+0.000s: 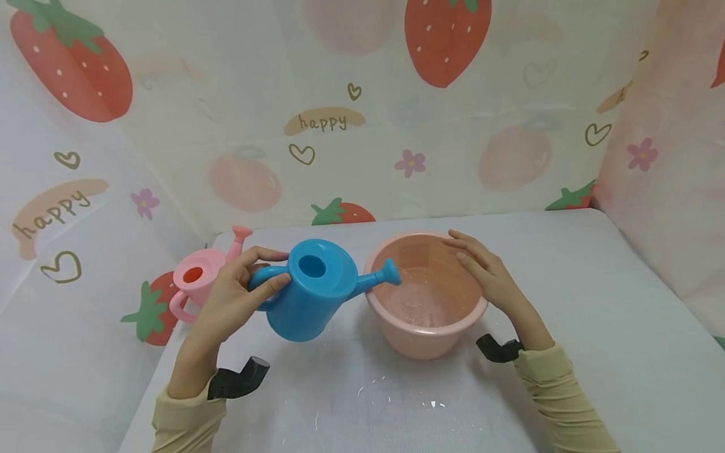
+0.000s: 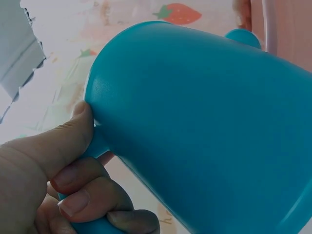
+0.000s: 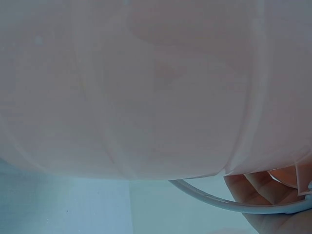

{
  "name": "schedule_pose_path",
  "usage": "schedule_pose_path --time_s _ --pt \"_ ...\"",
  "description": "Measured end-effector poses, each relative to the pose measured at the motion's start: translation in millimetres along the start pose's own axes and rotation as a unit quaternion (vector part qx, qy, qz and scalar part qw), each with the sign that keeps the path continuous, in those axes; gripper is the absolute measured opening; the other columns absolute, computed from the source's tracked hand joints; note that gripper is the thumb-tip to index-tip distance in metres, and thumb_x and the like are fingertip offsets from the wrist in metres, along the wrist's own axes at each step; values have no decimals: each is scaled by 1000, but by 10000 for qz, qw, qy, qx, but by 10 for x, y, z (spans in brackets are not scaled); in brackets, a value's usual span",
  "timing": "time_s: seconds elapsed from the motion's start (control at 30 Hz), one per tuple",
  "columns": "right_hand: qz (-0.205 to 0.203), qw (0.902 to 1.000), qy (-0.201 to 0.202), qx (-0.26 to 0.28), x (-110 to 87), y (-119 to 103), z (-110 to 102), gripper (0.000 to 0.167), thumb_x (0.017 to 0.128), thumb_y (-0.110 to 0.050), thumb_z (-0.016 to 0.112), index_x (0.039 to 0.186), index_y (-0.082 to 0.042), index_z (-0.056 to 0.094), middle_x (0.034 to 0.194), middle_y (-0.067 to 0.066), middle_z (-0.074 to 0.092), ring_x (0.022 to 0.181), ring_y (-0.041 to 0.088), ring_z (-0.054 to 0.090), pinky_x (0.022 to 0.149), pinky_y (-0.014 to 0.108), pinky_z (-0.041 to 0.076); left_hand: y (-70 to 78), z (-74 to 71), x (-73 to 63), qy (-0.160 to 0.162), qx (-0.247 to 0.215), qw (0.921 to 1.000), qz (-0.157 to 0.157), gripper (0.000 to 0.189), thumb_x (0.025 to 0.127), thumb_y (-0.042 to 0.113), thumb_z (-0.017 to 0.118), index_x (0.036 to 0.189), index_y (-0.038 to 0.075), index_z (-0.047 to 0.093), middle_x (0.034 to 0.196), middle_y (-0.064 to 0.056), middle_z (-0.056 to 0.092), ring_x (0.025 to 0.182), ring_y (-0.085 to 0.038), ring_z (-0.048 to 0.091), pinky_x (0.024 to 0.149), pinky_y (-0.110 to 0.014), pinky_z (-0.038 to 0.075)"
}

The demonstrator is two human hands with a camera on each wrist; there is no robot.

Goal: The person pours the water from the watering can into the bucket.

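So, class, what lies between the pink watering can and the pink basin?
In the head view, the left hand and the blue watering can it grips appear between the pink watering can and the pink basin.

- In the head view, a pink watering can [image 1: 197, 290] is standing near nine o'clock, its spout [image 1: 241, 231] pointing toward one.
- A pale table [image 1: 572, 302] is stretching across the lower half, bright specks [image 1: 433, 404] glinting at five.
- A printed backdrop [image 1: 351, 179] is hanging behind, large red strawberries [image 1: 447, 44] showing at ten and one.
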State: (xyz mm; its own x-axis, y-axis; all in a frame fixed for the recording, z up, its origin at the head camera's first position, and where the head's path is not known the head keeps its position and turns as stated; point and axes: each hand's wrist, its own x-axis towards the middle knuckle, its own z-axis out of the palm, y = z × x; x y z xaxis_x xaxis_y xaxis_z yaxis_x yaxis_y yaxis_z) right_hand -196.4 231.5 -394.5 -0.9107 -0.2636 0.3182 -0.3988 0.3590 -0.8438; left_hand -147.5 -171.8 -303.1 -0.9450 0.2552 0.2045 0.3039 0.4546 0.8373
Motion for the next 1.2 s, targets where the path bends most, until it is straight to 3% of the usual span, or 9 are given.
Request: schedule_pose_path --time_s 1.2 --pt "90 9999 -51 45 -15 -38 -13 35 100 -17 41 134 -11 49 149 2 31 140 27 21 107 57 23 102 -26 22 -141 -34 9998 99 33 89 21 63 118 9 56 109 -17 65 105 -34 60 83 -59 47"
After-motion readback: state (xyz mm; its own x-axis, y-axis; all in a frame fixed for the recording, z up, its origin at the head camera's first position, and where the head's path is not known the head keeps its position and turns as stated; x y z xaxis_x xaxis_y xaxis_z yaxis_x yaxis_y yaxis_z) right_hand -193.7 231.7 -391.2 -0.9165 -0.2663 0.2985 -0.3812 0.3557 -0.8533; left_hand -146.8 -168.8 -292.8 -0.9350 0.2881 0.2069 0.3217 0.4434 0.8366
